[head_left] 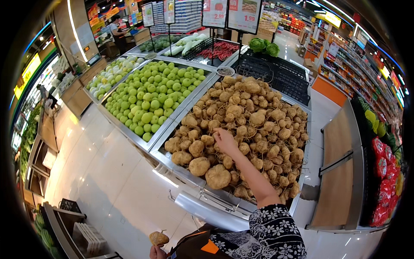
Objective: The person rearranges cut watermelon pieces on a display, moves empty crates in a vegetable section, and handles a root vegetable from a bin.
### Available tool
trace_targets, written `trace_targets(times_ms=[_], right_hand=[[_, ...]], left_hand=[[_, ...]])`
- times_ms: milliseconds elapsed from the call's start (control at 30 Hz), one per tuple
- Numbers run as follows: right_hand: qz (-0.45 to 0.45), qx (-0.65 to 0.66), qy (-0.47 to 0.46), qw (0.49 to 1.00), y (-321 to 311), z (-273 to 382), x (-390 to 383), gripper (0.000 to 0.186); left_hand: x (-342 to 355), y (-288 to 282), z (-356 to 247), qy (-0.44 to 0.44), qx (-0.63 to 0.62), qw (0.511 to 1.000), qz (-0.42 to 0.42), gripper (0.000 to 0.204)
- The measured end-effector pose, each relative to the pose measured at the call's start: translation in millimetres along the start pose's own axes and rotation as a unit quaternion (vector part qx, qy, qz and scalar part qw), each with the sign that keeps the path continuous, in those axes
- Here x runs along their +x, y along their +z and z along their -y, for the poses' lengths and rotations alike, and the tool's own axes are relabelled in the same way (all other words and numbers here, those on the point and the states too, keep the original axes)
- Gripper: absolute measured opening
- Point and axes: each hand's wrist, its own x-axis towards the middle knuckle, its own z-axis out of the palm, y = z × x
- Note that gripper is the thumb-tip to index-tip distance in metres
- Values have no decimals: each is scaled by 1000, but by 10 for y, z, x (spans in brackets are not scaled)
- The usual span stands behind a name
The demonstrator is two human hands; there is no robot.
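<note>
A large heap of brown jicamas [254, 116] with stringy roots fills a metal-edged display bin in front of me. My right hand [225, 140] reaches over the bin's left half, its bent fingers closed down among the jicamas. What lies between those fingertips is too small to make out. Low at the bottom edge, my left hand [158, 252] grips a single jicama [159, 238] by its lower end, away from the bin. Bigger, flattened jicamas [217, 177] lie along the near edge of the heap.
Round green fruit [151, 93] fills the bin to the left. Black crates [274, 73] with leafy greens [264, 46] stand behind. A curved metal rail [209, 211] runs along the bin's front. Red net bags [385, 185] sit on a rack at right; a person [117, 32] stands far back.
</note>
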Motion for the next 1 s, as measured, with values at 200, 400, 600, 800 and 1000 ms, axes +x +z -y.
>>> trace_targets(times_ms=[200,400,600,800,1000], right_hand=[[-109,-8,137,985,-150,-362,639,37],[-216,8,114,970,-275,-409,200,42],[-221,171,100,955,-425,-121,-401,30],[-214,161,110,957,-274,-21,-608,20],[131,96,5,987,368,514,-650,23]], left_hand=[[287,99,-20,181,113,977,-12,22],[568,78,-214,-108,-22,993,50,23],[717,89,-402,56,253,965,28,18],[923,-28,-537,58,275,959,24,15],[1195,-457,-217,64,250,966,10,14]])
